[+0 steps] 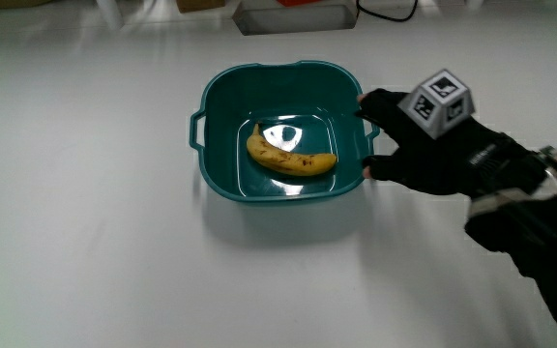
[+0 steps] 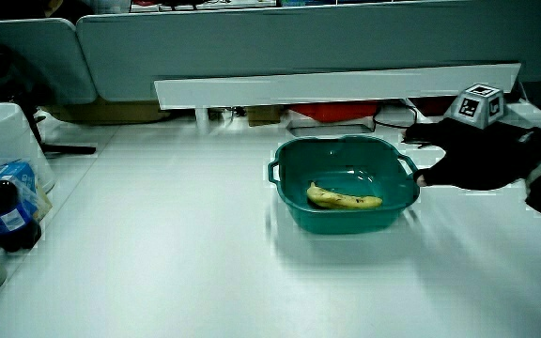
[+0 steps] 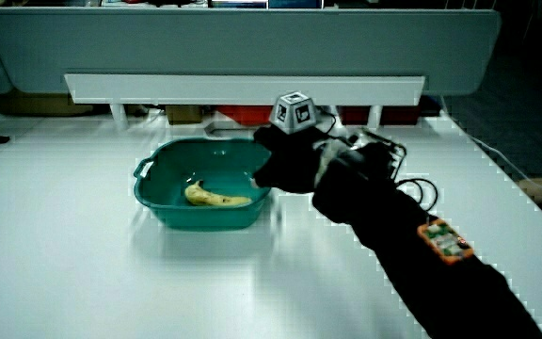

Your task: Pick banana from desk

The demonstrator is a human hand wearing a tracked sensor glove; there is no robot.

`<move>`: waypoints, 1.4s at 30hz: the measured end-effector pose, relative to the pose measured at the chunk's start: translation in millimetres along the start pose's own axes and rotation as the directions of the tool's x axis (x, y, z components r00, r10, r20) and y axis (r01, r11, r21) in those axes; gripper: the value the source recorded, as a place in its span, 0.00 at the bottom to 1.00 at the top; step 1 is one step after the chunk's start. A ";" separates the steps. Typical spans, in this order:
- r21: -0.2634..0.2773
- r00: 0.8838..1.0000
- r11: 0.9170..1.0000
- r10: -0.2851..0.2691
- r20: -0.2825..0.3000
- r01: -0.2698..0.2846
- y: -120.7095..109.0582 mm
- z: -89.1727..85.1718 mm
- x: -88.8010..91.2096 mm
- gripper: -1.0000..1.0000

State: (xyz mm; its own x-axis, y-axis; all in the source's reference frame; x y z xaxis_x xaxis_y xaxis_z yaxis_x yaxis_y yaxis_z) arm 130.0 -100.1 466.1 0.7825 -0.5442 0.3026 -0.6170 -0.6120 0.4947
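One banana (image 1: 291, 157) lies in a teal basin (image 1: 222, 95), its long axis pointing toward the gloved hand (image 1: 424, 145) at the basin's rim, whose spread fingers (image 1: 377, 101) hold nothing.

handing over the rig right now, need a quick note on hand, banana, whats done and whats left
Hand: at the rim of the teal basin, fingers spread, holding nothing.
Banana: lies on the basin's floor, not on the bare table. In both side views it rests flat in the basin, untouched.
Done: the hand has reached the basin's edge.
Left: reach into the basin, grasp the banana and lift it out.
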 end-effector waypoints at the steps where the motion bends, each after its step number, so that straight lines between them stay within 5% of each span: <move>1: -0.005 1.000 1.000 0.006 0.011 -0.006 5.4 0.3 -4.1 0.50; 2: -0.010 1.000 1.000 0.013 0.021 -0.013 10.9 0.7 -8.2 0.50; 3: 0.035 0.987 0.995 -0.101 0.125 0.097 4.5 14.0 -21.1 0.50; 4: 0.047 0.984 0.992 -0.118 0.135 0.113 7.4 14.9 -25.3 0.50; 7: -0.035 0.991 0.997 -0.069 0.119 0.074 27.1 1.6 -27.8 0.50; 9: 0.027 0.984 0.994 -0.112 0.136 0.109 30.7 8.8 -39.0 0.50; 20: -0.079 0.998 0.996 -0.040 0.044 0.044 67.4 -8.6 -63.5 0.50; 25: -0.113 0.996 0.991 -0.059 0.071 0.066 81.6 -24.2 -73.5 0.50; 35: -0.191 0.994 0.976 -0.090 0.065 0.101 97.1 -48.0 -75.4 0.50; 42: -0.252 0.987 0.956 -0.133 0.092 0.153 104.1 -63.3 -66.0 0.50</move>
State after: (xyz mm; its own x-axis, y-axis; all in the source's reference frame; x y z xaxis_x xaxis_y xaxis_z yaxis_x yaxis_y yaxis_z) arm 19.4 -91.6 549.2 0.8468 -0.5080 0.1578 -0.4490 -0.5236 0.7240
